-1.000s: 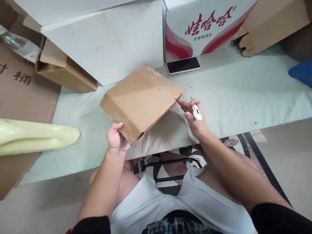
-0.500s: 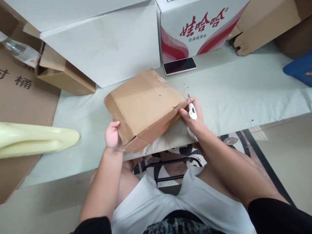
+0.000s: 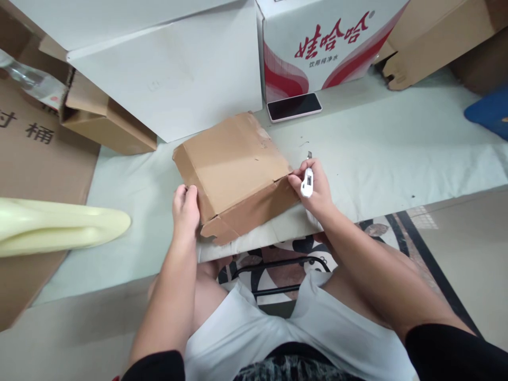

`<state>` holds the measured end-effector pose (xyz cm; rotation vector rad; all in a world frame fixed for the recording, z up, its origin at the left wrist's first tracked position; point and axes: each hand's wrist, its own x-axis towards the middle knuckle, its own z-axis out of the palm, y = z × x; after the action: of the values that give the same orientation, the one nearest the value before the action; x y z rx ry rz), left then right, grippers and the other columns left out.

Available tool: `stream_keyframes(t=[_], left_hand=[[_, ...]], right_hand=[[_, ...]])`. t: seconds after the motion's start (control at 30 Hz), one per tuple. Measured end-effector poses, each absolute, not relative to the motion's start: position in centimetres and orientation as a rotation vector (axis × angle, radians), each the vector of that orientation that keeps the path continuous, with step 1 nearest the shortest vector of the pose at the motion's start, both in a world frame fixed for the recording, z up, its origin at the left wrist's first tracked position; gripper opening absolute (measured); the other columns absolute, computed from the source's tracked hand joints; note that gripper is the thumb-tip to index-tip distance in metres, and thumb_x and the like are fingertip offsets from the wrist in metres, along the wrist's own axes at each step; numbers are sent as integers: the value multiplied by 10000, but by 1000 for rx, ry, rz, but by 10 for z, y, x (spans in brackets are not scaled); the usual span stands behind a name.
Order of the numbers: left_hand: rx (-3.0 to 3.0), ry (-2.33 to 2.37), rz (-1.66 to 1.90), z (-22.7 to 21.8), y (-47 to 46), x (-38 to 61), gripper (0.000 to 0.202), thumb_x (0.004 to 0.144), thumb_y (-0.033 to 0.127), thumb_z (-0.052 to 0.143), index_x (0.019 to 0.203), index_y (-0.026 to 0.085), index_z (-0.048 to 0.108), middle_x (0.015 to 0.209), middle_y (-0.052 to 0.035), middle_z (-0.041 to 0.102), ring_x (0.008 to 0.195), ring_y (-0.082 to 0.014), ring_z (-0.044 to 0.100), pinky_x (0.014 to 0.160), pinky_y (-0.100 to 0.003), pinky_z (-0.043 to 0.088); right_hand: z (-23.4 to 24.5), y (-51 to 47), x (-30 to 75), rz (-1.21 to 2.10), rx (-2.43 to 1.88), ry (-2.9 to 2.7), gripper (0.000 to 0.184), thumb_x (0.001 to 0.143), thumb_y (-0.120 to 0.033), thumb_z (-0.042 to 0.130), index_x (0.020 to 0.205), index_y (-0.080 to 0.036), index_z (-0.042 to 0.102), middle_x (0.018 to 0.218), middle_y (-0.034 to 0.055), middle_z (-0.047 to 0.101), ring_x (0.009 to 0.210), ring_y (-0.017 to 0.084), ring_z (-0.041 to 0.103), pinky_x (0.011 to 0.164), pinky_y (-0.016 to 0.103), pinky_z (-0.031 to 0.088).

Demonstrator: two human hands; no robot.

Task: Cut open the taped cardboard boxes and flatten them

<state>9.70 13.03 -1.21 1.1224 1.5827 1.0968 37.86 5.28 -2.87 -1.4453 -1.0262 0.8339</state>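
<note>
A brown cardboard box (image 3: 238,159) rests on the cloth-covered table in front of me, with a loose flap along its near side. My left hand (image 3: 186,209) is closed against the box's left edge, thumb beside curled fingers. At the right near corner, my right hand (image 3: 315,185) pinches the cardboard edge with thumb and finger. The same hand also holds a white utility knife (image 3: 307,183), its short blade tip pointing away from me. The undersides of the fingers are partly hidden.
A phone (image 3: 294,107) lies behind the box, before a white and red carton (image 3: 321,58). A large white box (image 3: 170,79) stands at the back left. Left are a small open carton (image 3: 113,124), a plastic bottle (image 3: 37,82) and a pale yellow object (image 3: 79,225). Something blue (image 3: 490,114) sits far right.
The box has settled flatter on the table, its near left corner lower in tilt. My left hand has shifted up along its left side, and the right hand with the knife moved slightly left.
</note>
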Motion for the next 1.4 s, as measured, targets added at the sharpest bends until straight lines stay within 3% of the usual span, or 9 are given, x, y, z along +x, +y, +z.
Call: stream_keyframes(t=[0.13,0.27,0.33,0.47,0.67,0.97,1.13,1.27,1.4], left_hand=[[1139,1739,1044,-17,134,96,290,878,458,650,804,224,494,739,28,520,722,-158,486,662,-300,386],[1275,1900,1051,-27,138,93,288,850,486,650,822,227,526,812,16,565,798,-175,532,748,-307,415],[1217,1857,1099,-28,139,92,301,820,487,673,820,233,511,801,21,561,798,-174,544,767,-310,432],[969,1514,1304,-21,137,100,386,679,440,780,806,240,476,827,21,603,826,-180,601,755,-311,488],[673,1293,1342,-10,136,107,310,597,357,744,760,237,510,846,3,671,807,-192,648,715,-315,549],[744,1160,1316,-2,128,107,454,655,362,782,1092,352,661,1270,14,697,1270,-268,612,992,-396,558],[783,1300,1178,-1,125,110,637,584,310,799,1192,354,614,1349,-16,663,1270,-326,625,1009,-462,551],[858,1337,1113,0,128,112,518,569,274,764,1058,292,594,1192,-58,703,1151,-334,672,893,-457,580],[917,1317,1122,6,127,114,440,561,288,741,967,279,572,1085,-49,707,1070,-317,682,881,-453,571]], right_hand=[[-28,54,377,759,-1692,-1147,307,809,-476,640,909,-274,431,720,-23,582,631,179,527,650,355,416],[-31,58,377,637,-1770,-1250,288,774,-388,635,940,-272,431,976,57,712,802,240,615,819,438,438],[-32,59,378,679,-1770,-1265,278,780,-376,611,958,-272,425,981,61,713,774,234,613,790,421,439],[-31,60,377,777,-1789,-1288,249,800,-393,572,964,-268,432,698,-15,604,628,207,544,669,362,400],[-27,61,377,804,-1808,-1280,250,770,-372,586,923,-268,418,653,-40,561,620,196,534,646,344,366],[-21,59,374,845,-1833,-1270,272,763,-381,603,908,-269,402,609,-65,503,589,180,494,636,332,355],[-19,53,376,824,-1859,-1283,268,774,-399,591,910,-269,401,629,-50,527,606,192,516,625,334,360],[-22,51,378,816,-1793,-1277,270,789,-397,576,956,-274,403,873,31,701,697,217,619,682,372,448],[-29,53,378,784,-1693,-1209,305,796,-385,597,1003,-284,396,1308,117,676,1122,294,680,928,482,500]])
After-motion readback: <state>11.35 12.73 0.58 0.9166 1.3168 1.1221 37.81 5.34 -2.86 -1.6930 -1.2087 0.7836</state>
